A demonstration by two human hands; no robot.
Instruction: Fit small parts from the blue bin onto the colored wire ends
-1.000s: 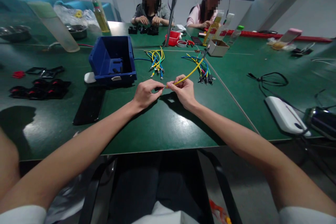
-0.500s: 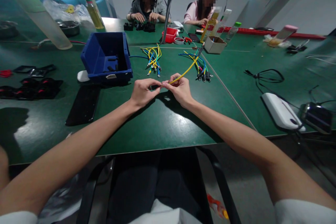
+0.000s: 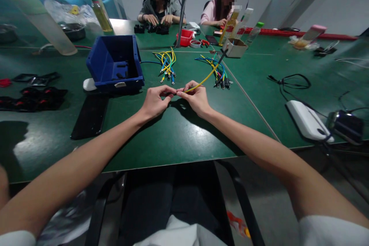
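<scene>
My right hand (image 3: 196, 98) pinches a yellow wire (image 3: 208, 77) near its lower end; the wire slants up to the right and its far end is dark. Fingertip to fingertip with it, my left hand (image 3: 157, 102) is closed in a pinch at that same end, on something small and dark that the fingers mostly hide. Beyond my hands lies a bunch of yellow, blue and green wires (image 3: 166, 63) with ring terminals. Further right rests a second bunch of wires (image 3: 221, 75), with black sleeves near the terminals. A blue bin (image 3: 115, 65) holding small black pieces stands left of my hands.
A black phone (image 3: 90, 117) lies before the bin. Black parts (image 3: 34, 98) are at far left. A white device (image 3: 308, 120) with cables sits at right. Across the green table (image 3: 178, 138), two people work near a metal pole (image 3: 182, 11), bottles and a small box (image 3: 235, 48).
My left fingers have drawn closer together at the wire's end. Both hands keep nearly the same place, and the whole view has shifted slightly.
</scene>
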